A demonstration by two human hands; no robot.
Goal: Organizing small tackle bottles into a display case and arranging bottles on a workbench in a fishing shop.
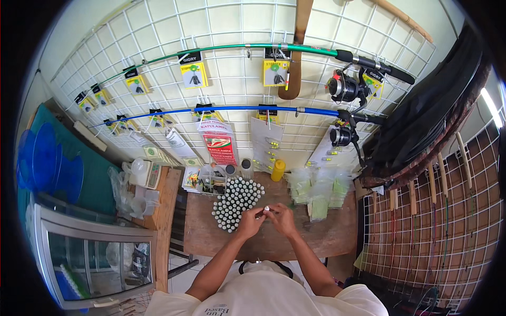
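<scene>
Over the wooden table [272,247], my left hand [250,223] and my right hand [282,220] meet at the fingertips. Between them is a small white-topped piece [266,208], pinched by both hands; its lower part is hidden by the fingers. Just left of my left hand, a dense cluster of small white-capped vials [237,201] stands upright on the tabletop. Clear plastic packets with pale green contents [319,207] lie in a pile to the right of my right hand.
Behind the vials stand a compartment box [212,179], dark-capped jars [247,168] and a yellow bottle [278,170]. A white wire grid [237,85] carries a green fishing rod [312,49], a blue fishing rod [272,108] and carded tackle. A glass-fronted cabinet [99,260] and scale [147,173] are at left.
</scene>
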